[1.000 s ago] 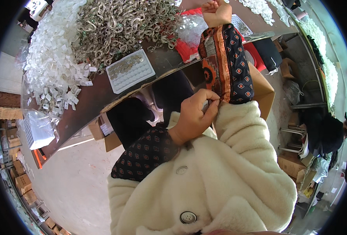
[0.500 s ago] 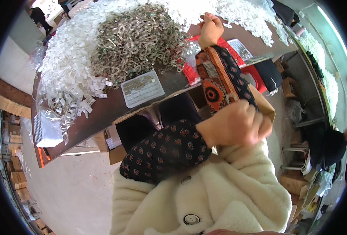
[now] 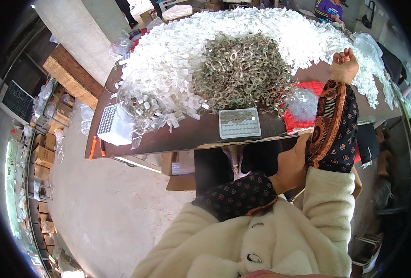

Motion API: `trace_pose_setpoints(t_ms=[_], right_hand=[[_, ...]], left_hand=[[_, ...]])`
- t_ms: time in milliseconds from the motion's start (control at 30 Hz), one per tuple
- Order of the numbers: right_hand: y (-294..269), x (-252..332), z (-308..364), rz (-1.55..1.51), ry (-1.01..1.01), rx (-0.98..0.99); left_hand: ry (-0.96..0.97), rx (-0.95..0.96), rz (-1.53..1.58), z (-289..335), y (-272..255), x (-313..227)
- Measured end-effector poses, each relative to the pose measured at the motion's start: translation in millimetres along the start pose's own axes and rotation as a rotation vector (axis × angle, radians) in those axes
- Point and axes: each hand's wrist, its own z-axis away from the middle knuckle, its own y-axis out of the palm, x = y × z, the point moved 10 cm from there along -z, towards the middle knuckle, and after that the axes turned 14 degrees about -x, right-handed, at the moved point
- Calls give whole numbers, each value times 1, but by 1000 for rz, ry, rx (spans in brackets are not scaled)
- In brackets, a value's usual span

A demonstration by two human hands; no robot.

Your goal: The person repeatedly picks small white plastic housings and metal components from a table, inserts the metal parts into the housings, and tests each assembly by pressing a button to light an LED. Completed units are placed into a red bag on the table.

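Note:
My left hand (image 3: 290, 167) is closed round the elbow end of a patterned sleeve cover (image 3: 331, 129), black with an orange band, on my right forearm. Its thumb shows beside the cover; the other fingers are mostly hidden. My right hand (image 3: 344, 67) is raised over the table's right part, fingers curled in, with nothing visible in them. A matching dark sleeve cover (image 3: 238, 197) is on my left forearm. Left of my right arm, a clear plastic bag (image 3: 303, 104) lies on red material (image 3: 292, 121). A translucent tray (image 3: 239, 124) with small flat pieces stands at the table's front edge.
A big heap of greyish ring-like pieces (image 3: 245, 69) lies mid-table, amid piles of small white plastic pieces (image 3: 168, 60). Stacked white trays (image 3: 115, 124) and an orange-handled tool (image 3: 93, 148) sit at the left corner. Another person (image 3: 328, 10) is at the far right.
The view has turned left, so the table appears further right. My left hand has shifted from across the top of the right sleeve cover to its inner side. The right hand's fingers stay curled.

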Motion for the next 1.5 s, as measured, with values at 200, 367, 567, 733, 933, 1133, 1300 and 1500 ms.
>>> trace_pose_setpoints(t_ms=[200, 367, 567, 733, 933, 1133, 1300, 1500], right_hand=[[54, -11, 38, -176, 102, 243], [110, -31, 81, -110, 173, 654], [93, -29, 52, 194, -321, 428], [41, -28, 9, 414, -465, 297], [19, -15, 39, 1006, -1169, 346], [4, -72, 87, 1306, -1543, 728], [-18, -107, 37, 1537, -1246, 850], [-68, -81, -102, 735, -164, 237]], left_hand=[[-1104, 204, 1219, 59, 93, 71], [-1168, 369, 1159, 109, 93, 64], [-588, 298, 392, 66, 24, 34], [-82, 191, -178, -8, -18, -14], [609, -26, -341, -17, -22, -92], [781, -75, -282, -31, -9, -117], [805, -35, -140, 5, -25, -113], [-443, 143, 76, 43, 14, 32]])
